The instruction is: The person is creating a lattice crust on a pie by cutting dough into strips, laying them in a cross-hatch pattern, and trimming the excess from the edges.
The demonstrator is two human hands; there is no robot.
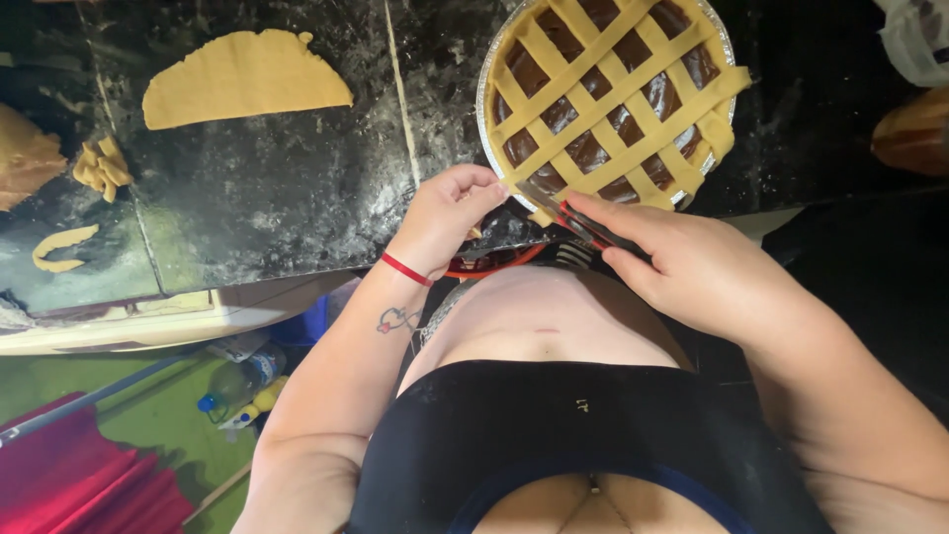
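A lattice-topped pie (611,94) in a round foil tin (483,104) is seen at the near edge of a dark, floured countertop (287,178). The lattice is already woven over the dark filling, and most of the rim looks tidy; the trimming is judged to be near its end, with overhanging strip ends still to be cut at the edge closest to the body.

The left hand (445,218) is held at the tin's near rim, its fingers curled together and pinched on the dough edge. The right hand (682,267) is wrapped tightly around a red-and-black-handled knife (573,220), whose blade is laid against the crust just beside the left fingertips.

One pie, one tin and one knife are counted. On the counter, well apart from the pie, lie one half-round sheet of rolled dough (242,79), one small heap of cut scraps (101,168), one curved offcut (61,247) — and a dough lump (25,158) partly cut off by the frame's left edge. A red band (407,269) is worn on the left wrist.
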